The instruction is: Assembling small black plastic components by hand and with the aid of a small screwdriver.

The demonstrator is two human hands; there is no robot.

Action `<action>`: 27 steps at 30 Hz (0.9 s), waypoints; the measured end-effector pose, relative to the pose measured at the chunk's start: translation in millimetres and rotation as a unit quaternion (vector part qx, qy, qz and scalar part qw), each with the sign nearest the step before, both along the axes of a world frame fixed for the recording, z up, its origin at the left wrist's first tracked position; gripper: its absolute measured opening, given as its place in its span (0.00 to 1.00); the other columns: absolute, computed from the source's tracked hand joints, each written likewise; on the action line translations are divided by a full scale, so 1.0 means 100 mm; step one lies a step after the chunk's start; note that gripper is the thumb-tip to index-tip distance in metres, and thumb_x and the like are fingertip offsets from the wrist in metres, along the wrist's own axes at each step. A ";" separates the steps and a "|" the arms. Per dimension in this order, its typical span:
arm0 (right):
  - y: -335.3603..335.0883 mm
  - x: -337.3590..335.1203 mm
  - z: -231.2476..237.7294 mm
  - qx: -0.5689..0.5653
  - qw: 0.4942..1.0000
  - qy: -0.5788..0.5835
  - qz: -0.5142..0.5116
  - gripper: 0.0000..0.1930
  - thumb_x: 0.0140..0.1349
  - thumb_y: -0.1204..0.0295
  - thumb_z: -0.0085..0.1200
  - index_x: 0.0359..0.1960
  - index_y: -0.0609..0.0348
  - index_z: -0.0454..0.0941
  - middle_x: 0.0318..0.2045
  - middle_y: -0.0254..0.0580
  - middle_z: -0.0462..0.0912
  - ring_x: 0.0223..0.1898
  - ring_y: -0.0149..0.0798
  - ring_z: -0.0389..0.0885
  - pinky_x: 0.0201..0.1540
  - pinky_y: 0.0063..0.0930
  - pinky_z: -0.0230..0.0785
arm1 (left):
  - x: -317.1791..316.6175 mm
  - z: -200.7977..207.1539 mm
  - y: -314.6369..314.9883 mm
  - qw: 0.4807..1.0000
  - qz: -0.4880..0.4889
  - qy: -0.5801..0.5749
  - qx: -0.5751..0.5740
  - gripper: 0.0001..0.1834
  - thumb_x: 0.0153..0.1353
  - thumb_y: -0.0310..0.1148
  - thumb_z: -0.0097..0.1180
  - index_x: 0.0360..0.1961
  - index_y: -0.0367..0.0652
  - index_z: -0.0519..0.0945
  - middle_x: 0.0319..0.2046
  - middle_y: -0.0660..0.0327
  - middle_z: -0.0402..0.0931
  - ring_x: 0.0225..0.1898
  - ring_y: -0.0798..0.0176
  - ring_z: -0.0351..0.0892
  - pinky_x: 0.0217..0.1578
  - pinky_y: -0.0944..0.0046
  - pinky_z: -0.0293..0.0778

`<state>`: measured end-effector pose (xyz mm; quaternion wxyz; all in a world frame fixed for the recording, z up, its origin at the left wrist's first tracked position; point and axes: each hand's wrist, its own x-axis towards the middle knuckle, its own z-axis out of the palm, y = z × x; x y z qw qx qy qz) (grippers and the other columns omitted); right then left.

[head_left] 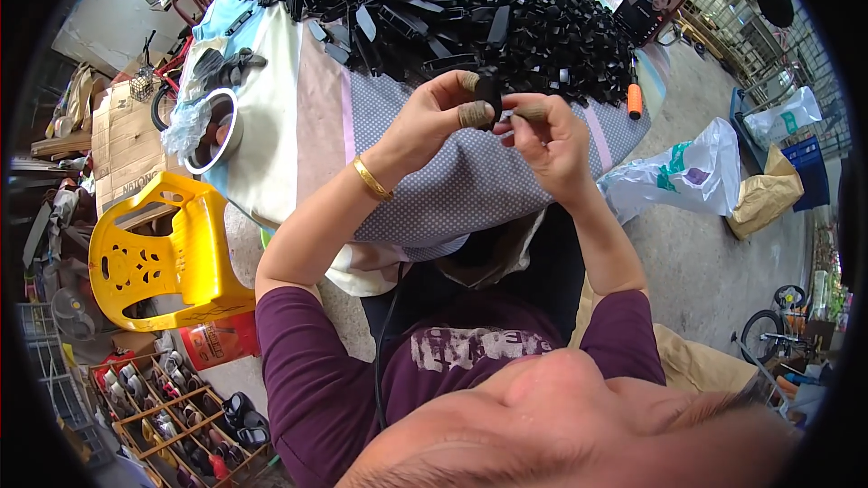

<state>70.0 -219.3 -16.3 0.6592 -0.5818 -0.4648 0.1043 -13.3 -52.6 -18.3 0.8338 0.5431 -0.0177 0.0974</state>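
Above the near edge of the cloth-covered table, my left hand (425,122) grips a small black plastic part (489,98) between thumb and fingers. Tan tape wraps some fingertips of both hands. My right hand (556,149) is closed in a pinch at the part's right side; whether it holds a separate small piece there cannot be made out. Just beyond both hands spreads a big heap of black plastic parts (434,14), long flat ones mixed with short ones. A tool with an orange handle (635,101) lies at the heap's right edge.
A phone (649,4) stands at the table's far right. On the left are a white bowl (237,131), a yellow plastic chair (203,258), a red bucket (220,341) and a shoe rack (136,407). To the right, a white plastic bag (714,167) and a brown sack (767,192) lie on the floor.
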 end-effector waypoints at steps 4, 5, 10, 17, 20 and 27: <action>-0.05 0.12 0.03 -0.005 0.998 0.050 -0.045 0.06 0.63 0.75 0.48 0.39 0.65 0.70 0.27 0.36 0.76 0.25 0.24 0.75 0.32 0.18 0.74 | 0.00 -0.04 -0.03 0.999 -0.035 0.032 -0.008 0.20 0.56 0.29 0.59 0.49 0.39 0.70 0.39 0.60 0.74 0.40 0.65 0.77 0.40 0.66 0.76; -0.05 0.14 0.03 -0.018 0.997 0.028 -0.068 0.07 0.63 0.74 0.49 0.39 0.64 0.70 0.26 0.35 0.75 0.23 0.23 0.74 0.31 0.18 0.73 | -0.01 -0.02 -0.05 0.997 -0.045 0.062 -0.001 0.23 0.57 0.29 0.58 0.53 0.39 0.67 0.41 0.59 0.74 0.41 0.63 0.78 0.43 0.64 0.77; -0.02 0.20 0.03 -0.051 0.971 -0.193 -0.128 0.11 0.56 0.69 0.58 0.36 0.66 0.79 0.23 0.33 0.71 0.21 0.22 0.68 0.21 0.15 0.63 | 0.00 0.00 -0.11 0.996 -0.051 0.072 0.034 0.25 0.58 0.30 0.56 0.57 0.41 0.65 0.45 0.57 0.73 0.42 0.61 0.79 0.42 0.60 0.78; 0.04 0.11 0.06 0.002 0.974 -0.191 -0.122 0.12 0.57 0.76 0.56 0.42 0.66 0.78 0.26 0.33 0.72 0.24 0.26 0.70 0.26 0.17 0.64 | -0.02 0.00 -0.12 0.994 -0.046 0.091 0.041 0.24 0.59 0.30 0.55 0.56 0.38 0.65 0.44 0.56 0.73 0.40 0.63 0.79 0.39 0.62 0.80; 0.04 0.08 0.07 -0.040 0.985 -0.123 -0.114 0.12 0.57 0.79 0.54 0.44 0.66 0.77 0.27 0.35 0.74 0.26 0.28 0.71 0.29 0.18 0.65 | -0.03 0.01 -0.14 0.994 -0.038 0.090 0.046 0.23 0.59 0.29 0.54 0.55 0.38 0.65 0.43 0.56 0.73 0.38 0.64 0.79 0.37 0.65 0.80; 0.03 0.12 0.00 0.007 0.947 -0.259 -0.192 0.09 0.51 0.80 0.60 0.35 0.67 0.80 0.27 0.45 0.81 0.27 0.35 0.80 0.29 0.22 0.71 | -0.03 0.02 -0.15 0.995 -0.030 0.083 0.056 0.23 0.59 0.28 0.54 0.56 0.39 0.66 0.43 0.56 0.73 0.37 0.65 0.79 0.36 0.66 0.80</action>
